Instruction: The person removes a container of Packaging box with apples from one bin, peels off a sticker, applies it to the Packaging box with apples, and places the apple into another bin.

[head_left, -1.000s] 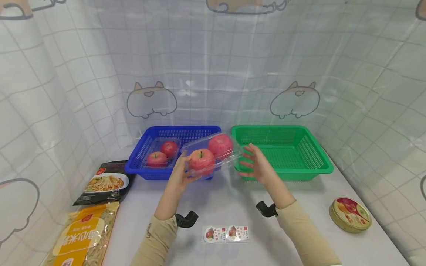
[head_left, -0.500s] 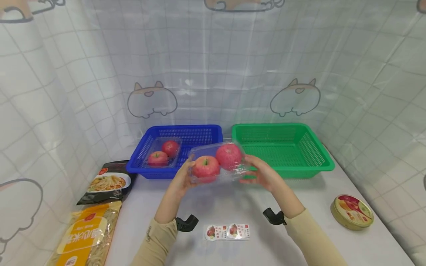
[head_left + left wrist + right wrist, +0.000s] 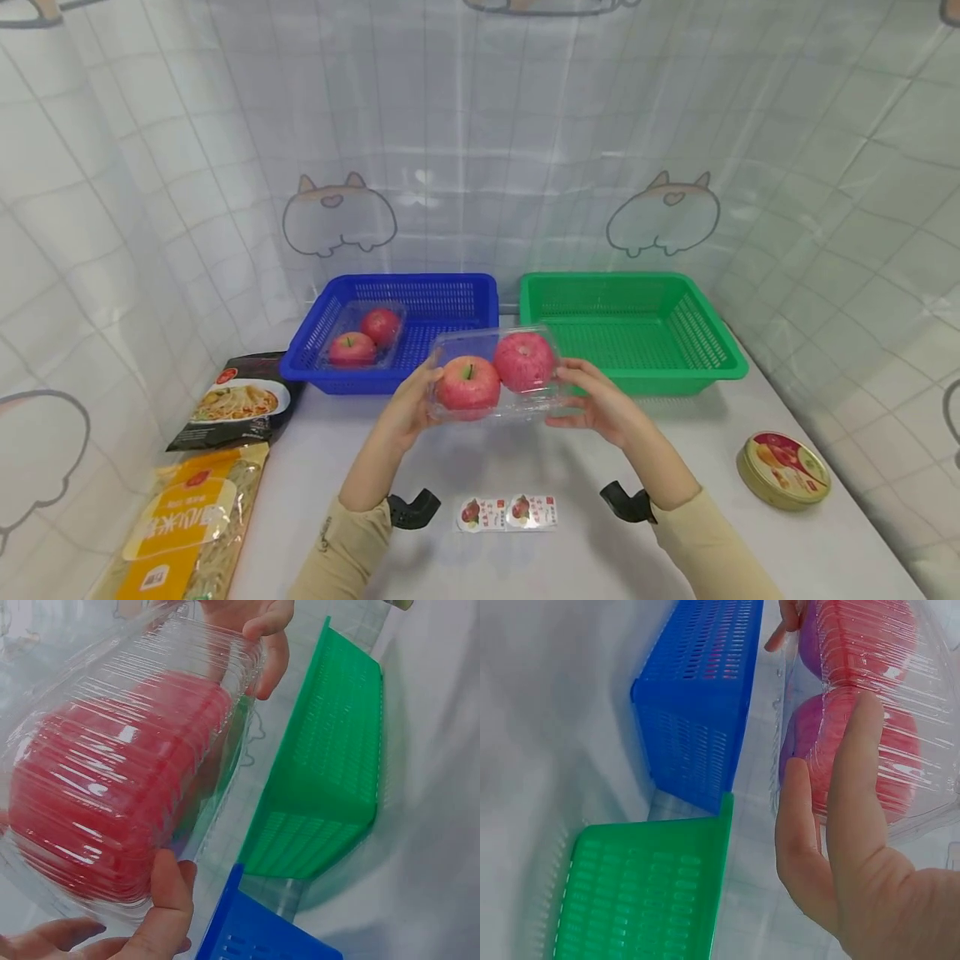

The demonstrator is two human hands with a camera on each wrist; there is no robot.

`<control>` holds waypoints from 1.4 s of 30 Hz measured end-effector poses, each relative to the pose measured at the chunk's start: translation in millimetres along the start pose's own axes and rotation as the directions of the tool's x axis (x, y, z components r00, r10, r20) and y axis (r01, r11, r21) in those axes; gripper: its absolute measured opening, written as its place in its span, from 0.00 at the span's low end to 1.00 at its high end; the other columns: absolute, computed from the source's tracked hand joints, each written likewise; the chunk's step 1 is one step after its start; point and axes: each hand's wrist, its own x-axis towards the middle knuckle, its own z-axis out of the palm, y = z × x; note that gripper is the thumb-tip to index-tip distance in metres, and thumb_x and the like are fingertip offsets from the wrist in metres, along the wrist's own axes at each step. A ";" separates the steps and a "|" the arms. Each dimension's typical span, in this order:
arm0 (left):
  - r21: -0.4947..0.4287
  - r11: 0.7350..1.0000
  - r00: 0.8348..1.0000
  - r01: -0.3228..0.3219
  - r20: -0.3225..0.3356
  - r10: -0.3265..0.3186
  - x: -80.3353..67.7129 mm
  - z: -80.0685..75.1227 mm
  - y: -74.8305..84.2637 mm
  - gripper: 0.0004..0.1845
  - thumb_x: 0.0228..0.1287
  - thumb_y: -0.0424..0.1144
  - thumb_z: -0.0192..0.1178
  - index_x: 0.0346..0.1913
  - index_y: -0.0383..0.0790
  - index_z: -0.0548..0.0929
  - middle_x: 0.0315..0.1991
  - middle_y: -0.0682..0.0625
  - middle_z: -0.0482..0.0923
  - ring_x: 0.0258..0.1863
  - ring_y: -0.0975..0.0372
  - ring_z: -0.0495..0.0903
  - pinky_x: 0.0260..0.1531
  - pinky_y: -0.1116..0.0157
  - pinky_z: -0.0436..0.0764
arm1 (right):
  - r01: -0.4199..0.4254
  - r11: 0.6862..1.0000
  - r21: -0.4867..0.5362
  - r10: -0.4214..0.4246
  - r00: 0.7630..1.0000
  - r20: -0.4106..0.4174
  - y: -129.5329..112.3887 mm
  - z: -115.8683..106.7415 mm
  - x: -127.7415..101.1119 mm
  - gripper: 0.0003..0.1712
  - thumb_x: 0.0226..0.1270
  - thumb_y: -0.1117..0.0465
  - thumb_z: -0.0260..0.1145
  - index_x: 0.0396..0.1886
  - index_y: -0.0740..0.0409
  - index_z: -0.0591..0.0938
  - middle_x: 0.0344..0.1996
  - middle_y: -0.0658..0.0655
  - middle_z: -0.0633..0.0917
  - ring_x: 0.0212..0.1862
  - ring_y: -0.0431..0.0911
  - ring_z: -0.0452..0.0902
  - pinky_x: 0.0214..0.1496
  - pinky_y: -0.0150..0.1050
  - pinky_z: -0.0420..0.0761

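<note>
Overhead, a thin curtain (image 3: pixel 480 150) of white checked cloth with cartoon animal prints hangs in folds round the scene, and below it lies the smooth white table (image 3: pixel 525 567). Two rectangular plastic mesh baskets stand side by side at the far edge: a green basket (image 3: pixel 632 332) on the right, and a blue basket (image 3: pixel 390 333) on the left that holds a clear tray with two red apples (image 3: pixel 366 337). At the left edge lie a crinkled yellow noodle bag (image 3: pixel 187 525) and, beyond it, a glossy black noodle pack (image 3: pixel 238 402). A round gold tin (image 3: pixel 783 469) sits near the right edge, and a small flat strip of apple stickers (image 3: pixel 507 512) lies between the forearms.

Both hands hold a clear ribbed plastic box (image 3: pixel 495 379) with two round red apples inside, up off the table in front of the gap between the baskets. Left hand (image 3: pixel 408 408) grips the left end, thumb curled over the lid; the left wrist view shows the ribbed shell against that thumb. Right hand (image 3: pixel 600 404) clasps the right end, fingers laid along the ribbed side in the right wrist view.

Compared with a second ago, the box sits lower and nearer the person, more level than its earlier tilt. Then the right hand hung spread and clear of the box; now it holds it.
</note>
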 end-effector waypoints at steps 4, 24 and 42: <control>0.041 0.999 1.000 0.010 0.021 -0.011 -4.7 0.3 2.2 0.38 0.60 0.44 0.46 0.73 0.48 0.47 0.70 0.37 0.50 0.60 0.49 0.65 0.55 0.45 0.67 | -0.008 1.000 -0.001 0.008 1.000 0.002 -0.5 0.0 -4.4 0.35 0.66 0.56 0.54 0.67 0.62 0.52 0.62 0.64 0.59 0.57 0.61 0.65 0.48 0.55 0.77; 0.157 0.984 0.995 0.086 0.042 -0.094 -31.4 2.7 -10.5 0.37 0.66 0.44 0.47 0.73 0.39 0.44 0.66 0.30 0.55 0.56 0.43 0.70 0.49 0.52 0.75 | -0.040 0.999 -0.017 0.040 0.999 -0.005 22.4 -3.5 -31.7 0.35 0.65 0.55 0.56 0.67 0.61 0.52 0.53 0.61 0.68 0.55 0.58 0.70 0.48 0.55 0.76; 0.205 0.973 0.993 0.104 0.031 -0.113 -38.2 1.3 -36.7 0.38 0.66 0.45 0.49 0.72 0.34 0.46 0.66 0.29 0.53 0.58 0.41 0.67 0.47 0.53 0.76 | -0.080 0.997 0.013 0.081 0.996 -0.045 55.3 -5.5 -39.3 0.36 0.65 0.56 0.55 0.66 0.63 0.51 0.52 0.61 0.67 0.54 0.58 0.68 0.50 0.55 0.76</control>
